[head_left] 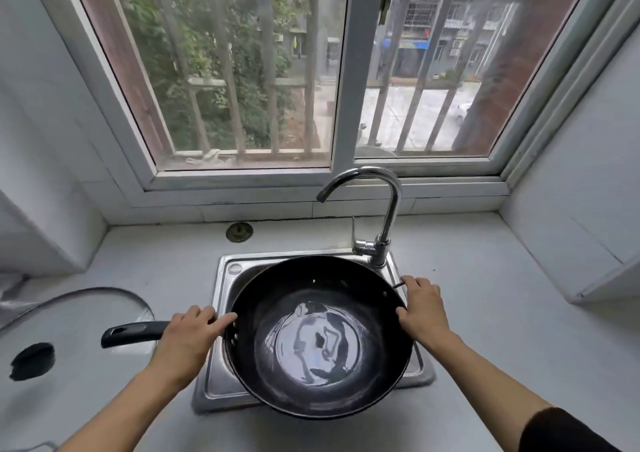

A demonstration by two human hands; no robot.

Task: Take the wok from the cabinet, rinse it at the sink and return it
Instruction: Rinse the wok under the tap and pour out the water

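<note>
Black wok [318, 337] sits over the small steel sink [221, 375], wider than the basin so its rim overhangs the front edge; long black handle [133, 334] sticks out to the left over the counter. Left hand [188, 335] is at the root of the handle w/ fingers laid on the wok's left rim, closed around it as far as I can tell. Right hand [420, 308] grips the small loop handle [399, 284] side, thumb on the rim, fingers wrapped over the edge. Chrome tap [377, 206] is behind, spout over the wok's back edge, no water visible running. Inside looks glossy, prob wet or oiled, so likely slick; looks like stiff metal, prob heavy-ish & unbalanced toward the long handle. Best hold IMO: long handle + opposite loop, two hands, since the wet rim alone could slip. Glass lid [69, 330] w/ black knob lies on the counter at left
</note>
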